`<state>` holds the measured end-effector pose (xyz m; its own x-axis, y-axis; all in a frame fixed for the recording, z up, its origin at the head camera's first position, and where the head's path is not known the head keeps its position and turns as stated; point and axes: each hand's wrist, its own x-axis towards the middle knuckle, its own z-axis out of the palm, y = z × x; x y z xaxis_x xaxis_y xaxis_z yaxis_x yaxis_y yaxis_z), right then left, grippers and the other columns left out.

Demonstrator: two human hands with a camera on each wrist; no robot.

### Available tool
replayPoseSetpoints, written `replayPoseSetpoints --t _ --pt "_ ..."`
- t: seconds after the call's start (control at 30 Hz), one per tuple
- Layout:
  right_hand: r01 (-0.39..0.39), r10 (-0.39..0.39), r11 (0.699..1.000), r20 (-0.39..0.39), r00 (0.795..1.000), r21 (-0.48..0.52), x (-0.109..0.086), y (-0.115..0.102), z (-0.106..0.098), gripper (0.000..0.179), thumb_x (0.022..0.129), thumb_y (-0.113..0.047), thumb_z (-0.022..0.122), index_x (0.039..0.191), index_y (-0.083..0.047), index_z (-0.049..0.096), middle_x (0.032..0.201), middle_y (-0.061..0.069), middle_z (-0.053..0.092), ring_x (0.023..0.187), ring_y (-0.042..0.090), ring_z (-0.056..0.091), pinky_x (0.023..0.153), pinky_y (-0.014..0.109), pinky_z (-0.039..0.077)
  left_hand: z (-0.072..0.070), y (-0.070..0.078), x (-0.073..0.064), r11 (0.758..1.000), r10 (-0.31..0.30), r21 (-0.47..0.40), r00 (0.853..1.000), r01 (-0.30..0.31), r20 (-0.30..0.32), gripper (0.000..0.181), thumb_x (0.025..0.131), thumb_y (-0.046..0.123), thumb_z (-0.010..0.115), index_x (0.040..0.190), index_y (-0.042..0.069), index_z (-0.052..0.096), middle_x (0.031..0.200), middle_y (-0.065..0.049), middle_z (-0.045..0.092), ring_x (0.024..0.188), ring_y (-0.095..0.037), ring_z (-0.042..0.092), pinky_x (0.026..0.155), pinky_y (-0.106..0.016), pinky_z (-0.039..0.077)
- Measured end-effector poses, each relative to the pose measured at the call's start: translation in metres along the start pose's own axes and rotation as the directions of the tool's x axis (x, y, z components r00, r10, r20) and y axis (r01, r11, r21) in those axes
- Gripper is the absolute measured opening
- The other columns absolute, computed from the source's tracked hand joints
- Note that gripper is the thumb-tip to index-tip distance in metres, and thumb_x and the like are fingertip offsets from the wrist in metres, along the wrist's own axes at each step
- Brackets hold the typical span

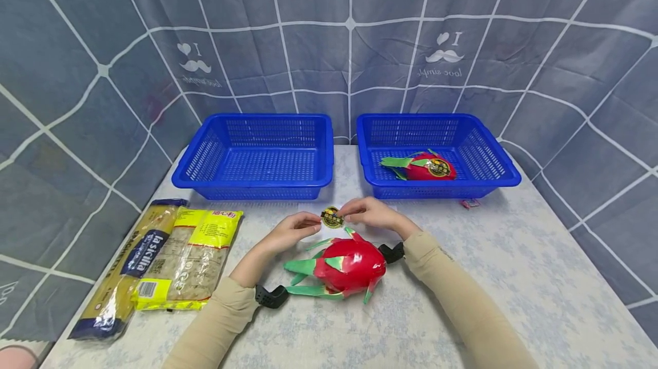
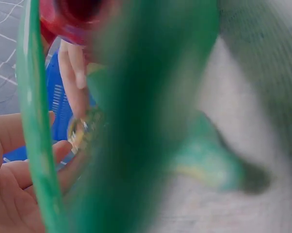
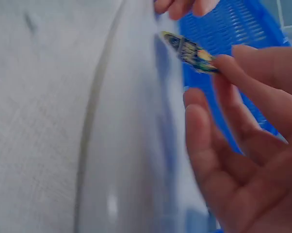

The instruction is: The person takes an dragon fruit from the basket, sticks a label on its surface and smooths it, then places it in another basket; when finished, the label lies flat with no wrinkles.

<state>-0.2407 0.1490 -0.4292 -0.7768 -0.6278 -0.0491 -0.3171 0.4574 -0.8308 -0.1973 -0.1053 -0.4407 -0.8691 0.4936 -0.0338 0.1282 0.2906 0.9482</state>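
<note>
As the head view reaches me, I find the right hand (image 1: 372, 213) pinching one round black-and-gold label (image 1: 332, 217) by its right edge; the left hand (image 1: 293, 231) is close to the label's other edge, its fingers loosely bent; nearer me, between two beige sleeves (image 1: 457, 295), one dragon fruit (image 1: 357, 266) lies on its side on the table (image 1: 411, 323), its long green scales (image 1: 300, 266) pointing left; farther back stand the left blue basket (image 1: 252, 182) and the right blue basket (image 1: 447, 187), two in all; the right one holds a second dragon fruit (image 1: 415, 172), bearing a second label (image 1: 438, 167); at the left I count two packs, the spaghetti packet (image 1: 139, 260) and, beside it, the yellow-ended packet (image 1: 190, 260); one small pink wrapper (image 1: 470, 203) lies before the right basket.

In the left wrist view, blurred green scales cover much of my picture; past them I make out the left hand, fingers spread and gripping nothing, with one right-hand finger at the label.

In the right wrist view, I see the label slanting from the right hand's fingertips (image 3: 222, 64); the left hand's fingers show at the top, just apart from it.
</note>
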Motion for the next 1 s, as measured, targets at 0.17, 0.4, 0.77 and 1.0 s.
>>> replayPoseSetpoints --t 0.17,0.4,0.77,1.0 --pt "0.074 -0.063 0.996 -0.219 0.974 0.042 -0.018 -0.015 -0.003 0.017 0.082 -0.009 0.072 0.097 -0.001 0.073 0.097 0.009 0.069 0.088 0.018 0.065 0.076 0.029 0.052 -0.001 0.015 -0.005 0.999 0.03 0.009 0.999 -0.03 -0.015 0.039 0.095 0.018 0.056 0.124 -0.008 0.053 0.122 -0.023 0.056 0.115 -0.033 0.053 0.095 -0.042 0.044" --pt "0.127 -0.045 0.971 -0.365 0.93 0.203 -0.058 -0.043 -0.012 0.018 0.081 -0.005 0.072 0.097 0.003 0.068 0.089 0.013 0.069 0.075 0.018 0.066 0.068 0.03 0.054 0.004 0.053 -0.02 0.979 0.2 0.039 0.979 -0.198 -0.033 0.032 0.093 0.015 0.057 0.12 -0.002 0.057 0.121 -0.017 0.058 0.111 -0.028 0.055 0.091 -0.039 0.046" --pt "0.117 -0.044 0.966 -0.301 0.953 0.229 -0.102 -0.066 0.016 0.017 0.078 -0.006 0.076 0.088 -0.001 0.064 0.073 0.004 0.065 0.062 0.012 0.06 0.058 0.024 0.049 0.015 0.067 -0.035 0.968 0.225 0.08 0.966 -0.236 0.129 0.047 0.092 0.023 0.061 0.132 0.005 0.046 0.133 -0.009 0.05 0.123 -0.028 0.045 0.1 -0.046 0.038" --pt "0.092 -0.029 0.98 -0.336 0.941 0.174 -0.108 -0.067 0.031 0.017 0.076 -0.01 0.078 0.086 -0.006 0.064 0.072 0.004 0.064 0.06 0.014 0.06 0.053 0.024 0.047 0.025 0.061 -0.035 0.984 0.139 0.086 0.97 -0.158 0.199 0.064 0.089 0.032 0.064 0.142 0.013 0.034 0.141 -0.011 0.04 0.129 -0.024 0.038 0.104 -0.047 0.031"
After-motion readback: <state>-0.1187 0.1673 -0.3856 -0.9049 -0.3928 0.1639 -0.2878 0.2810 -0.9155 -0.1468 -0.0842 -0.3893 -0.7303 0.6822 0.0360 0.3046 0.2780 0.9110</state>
